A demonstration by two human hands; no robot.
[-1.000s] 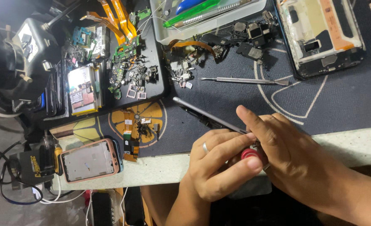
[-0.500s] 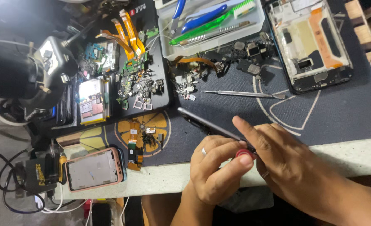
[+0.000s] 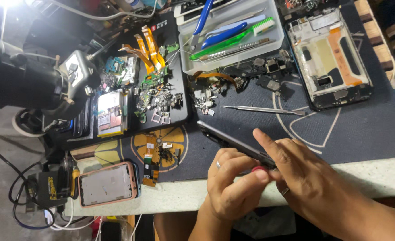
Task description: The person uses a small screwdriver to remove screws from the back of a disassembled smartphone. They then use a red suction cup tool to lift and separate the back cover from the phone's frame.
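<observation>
The dark phone (image 3: 233,143) is held edge-up over the bench (image 3: 376,178) front. The left hand (image 3: 233,192) pinches a small red pick (image 3: 260,170) at its edge; the right hand (image 3: 309,178) steadies it. Best kept shallow, sliding slowly along the seam.

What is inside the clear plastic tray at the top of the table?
The clear plastic tray holds blue-handled pliers, a green toothbrush and metal tweezers. Anything beneath these tools is covered.
</observation>
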